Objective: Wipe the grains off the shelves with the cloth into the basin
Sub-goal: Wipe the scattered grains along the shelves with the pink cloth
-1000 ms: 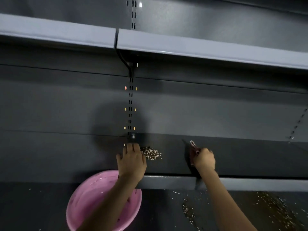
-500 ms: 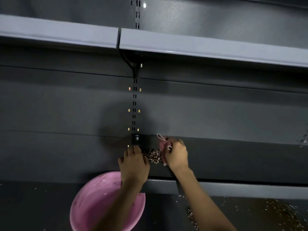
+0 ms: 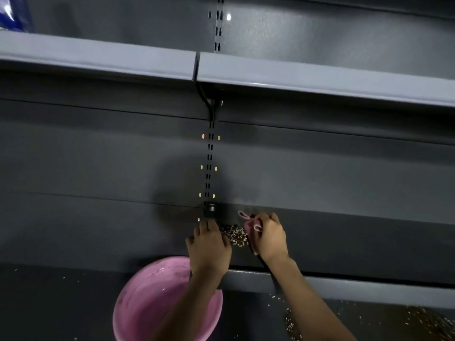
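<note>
A small heap of pale grains (image 3: 235, 236) lies on the dark grey shelf (image 3: 357, 244), squeezed between my two hands. My left hand (image 3: 209, 248) rests flat on the shelf, fingers together, touching the heap's left side. My right hand (image 3: 269, 238) is closed on a pink cloth (image 3: 251, 223) and presses it against the heap's right side. A pink basin (image 3: 147, 303) sits on the lower level, just under the shelf's front edge and below my left forearm.
More grains are scattered on the lower shelf (image 3: 430, 323) at the right and below my right arm. An upper shelf (image 3: 295, 75) juts out overhead. A slotted upright with a bracket (image 3: 210, 209) stands behind the hands. Something blue (image 3: 12, 13) shows at top left.
My right hand has swept the cloth leftward along the shelf to the grain heap. The left hand has stayed by the heap. The view has shifted slightly.
</note>
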The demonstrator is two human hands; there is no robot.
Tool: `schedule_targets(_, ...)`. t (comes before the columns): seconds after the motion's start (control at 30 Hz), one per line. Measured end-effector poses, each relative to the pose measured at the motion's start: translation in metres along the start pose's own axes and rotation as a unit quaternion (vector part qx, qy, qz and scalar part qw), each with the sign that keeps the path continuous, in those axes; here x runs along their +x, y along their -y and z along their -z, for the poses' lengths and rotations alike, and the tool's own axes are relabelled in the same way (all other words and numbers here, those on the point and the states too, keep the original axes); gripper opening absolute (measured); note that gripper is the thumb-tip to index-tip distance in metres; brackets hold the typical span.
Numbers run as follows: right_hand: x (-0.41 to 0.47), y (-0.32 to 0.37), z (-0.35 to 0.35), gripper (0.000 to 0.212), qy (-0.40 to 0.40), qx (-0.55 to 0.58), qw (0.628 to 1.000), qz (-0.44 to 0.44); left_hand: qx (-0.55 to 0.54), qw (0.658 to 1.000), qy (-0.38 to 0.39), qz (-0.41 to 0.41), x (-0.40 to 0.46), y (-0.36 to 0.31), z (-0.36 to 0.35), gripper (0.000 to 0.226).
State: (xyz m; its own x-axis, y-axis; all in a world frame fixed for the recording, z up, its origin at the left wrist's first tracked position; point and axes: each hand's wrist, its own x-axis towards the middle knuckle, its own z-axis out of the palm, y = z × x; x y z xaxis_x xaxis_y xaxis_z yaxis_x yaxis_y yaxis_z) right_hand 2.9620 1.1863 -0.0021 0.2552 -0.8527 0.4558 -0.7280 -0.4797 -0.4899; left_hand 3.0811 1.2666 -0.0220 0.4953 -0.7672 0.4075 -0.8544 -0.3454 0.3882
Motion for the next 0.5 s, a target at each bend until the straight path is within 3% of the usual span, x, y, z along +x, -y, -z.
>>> schedule_targets(0.13,-0.003,-0.002,0.000,0.016,-0.021,0.036,0.999,-0.002,-0.002,0.999,-0.010,-0.048,0.000,-0.001,0.003,0.030)
schedule_targets(0.27,0.001,0.001,-0.003,0.010,-0.055,0.082,0.995,-0.007,0.055,0.974,0.005,-0.219,0.001,-0.004,0.003,0.073)
schedule_targets(0.5,0.011,0.008,-0.005,0.014,-0.056,0.108,0.992,-0.032,0.114,0.972,0.043,-0.201,0.002,-0.002,0.003,0.048)
